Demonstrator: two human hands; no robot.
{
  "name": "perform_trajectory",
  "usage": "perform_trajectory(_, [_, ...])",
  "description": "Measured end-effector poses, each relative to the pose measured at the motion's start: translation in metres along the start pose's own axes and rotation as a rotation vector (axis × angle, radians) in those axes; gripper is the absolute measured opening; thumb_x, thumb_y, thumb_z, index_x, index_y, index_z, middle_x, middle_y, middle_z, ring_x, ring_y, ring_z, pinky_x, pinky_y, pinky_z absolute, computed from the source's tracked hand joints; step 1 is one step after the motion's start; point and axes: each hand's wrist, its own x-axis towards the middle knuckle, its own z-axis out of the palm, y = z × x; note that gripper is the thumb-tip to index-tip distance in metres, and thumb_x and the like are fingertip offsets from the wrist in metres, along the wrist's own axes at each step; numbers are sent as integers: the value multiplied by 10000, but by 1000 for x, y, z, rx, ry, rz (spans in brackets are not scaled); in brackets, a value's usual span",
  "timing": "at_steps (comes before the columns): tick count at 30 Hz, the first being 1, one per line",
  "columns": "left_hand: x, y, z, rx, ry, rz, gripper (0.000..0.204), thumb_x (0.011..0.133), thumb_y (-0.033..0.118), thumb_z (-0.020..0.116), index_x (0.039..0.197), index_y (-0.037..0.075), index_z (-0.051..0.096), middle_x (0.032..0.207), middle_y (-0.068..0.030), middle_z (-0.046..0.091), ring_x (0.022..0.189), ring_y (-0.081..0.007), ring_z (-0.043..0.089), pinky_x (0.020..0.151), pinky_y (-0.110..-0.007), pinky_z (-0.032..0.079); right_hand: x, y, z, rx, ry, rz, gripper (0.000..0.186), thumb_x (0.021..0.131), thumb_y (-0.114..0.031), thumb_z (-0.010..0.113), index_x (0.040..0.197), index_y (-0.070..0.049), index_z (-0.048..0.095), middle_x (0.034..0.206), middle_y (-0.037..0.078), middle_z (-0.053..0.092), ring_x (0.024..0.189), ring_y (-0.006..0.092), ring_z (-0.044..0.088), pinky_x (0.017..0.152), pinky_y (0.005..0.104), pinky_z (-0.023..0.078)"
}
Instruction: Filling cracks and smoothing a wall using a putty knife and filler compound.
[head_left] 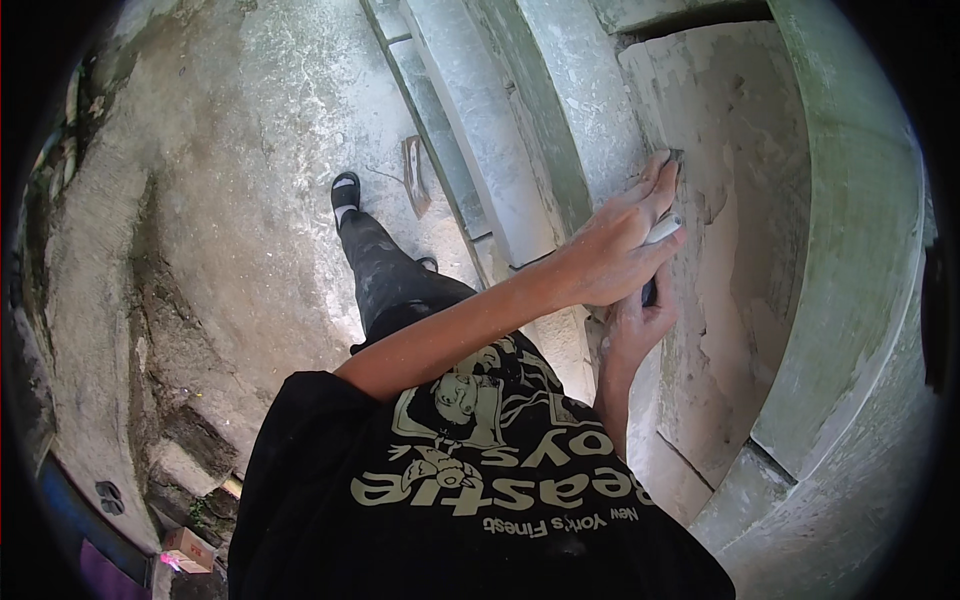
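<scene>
My left hand (622, 248) reaches across to the edge of a pale, rough slab (765, 150). One or two of its fingers stretch forward onto the slab's edge. Between its fingers shows the rounded end of a pale, rod-shaped tool (664, 229). Just below it, my right hand (638, 328) is closed around a small dark piece (650, 293), mostly hidden by the fingers. Whether the dark piece and the pale rod belong to one tool, I cannot tell. Pale dust covers both hands.
Long greenish boards (840, 250) border the slab on the right. More pale beams (480, 130) run along its left. A flat wooden-looking piece (414, 175) lies on the concrete floor (250, 180) near my sandalled foot (346, 188). A cardboard box (188, 551) sits at lower left.
</scene>
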Motion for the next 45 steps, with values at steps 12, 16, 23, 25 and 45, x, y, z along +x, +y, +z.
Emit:
perform_trajectory(12, [3,-4,1,136,39,60,704,1015,212,556,1499,-172,218,1595,-369,158,1506,-443,188,1225,-412,208,8,-16,4,45,-29,19,235,949,-60,604,1142,66,643,778,-44,575,608,14,446,509,200,313])
perform_trajectory(16, [-5,-4,4,88,-11,27,699,1016,215,555,1496,-173,227,1597,-366,155,1514,-420,189,1227,-403,200,4,-23,0,13,-117,68,357,980,-61,577,1295,105,591,870,-8,600,754,52,480,649,203,408])
perform_trajectory(23, [8,1,-26,32,-74,-90,694,1029,260,537,1511,-148,250,1620,-301,215,1528,-349,211,1226,-367,190,14,-21,17,124,-32,76,405,987,-48,585,1374,71,558,906,-12,626,660,28,482,573,179,385])
perform_trajectory(25, [7,4,-37,-38,-38,-92,635,1040,298,521,1503,-100,350,1599,-254,322,1496,-302,313,1212,-355,230,15,-39,7,423,-137,233,295,1008,-109,589,1269,28,583,760,-11,552,483,16,367,405,184,251])
perform_trajectory(45, [-29,2,-7,-231,145,-269,591,1052,183,508,1534,-86,298,1520,-191,451,1371,-219,464,1147,-330,354,-2,-26,-16,-316,-105,-176,623,856,-37,691,1450,9,509,1097,171,656,996,229,640,896,333,492])
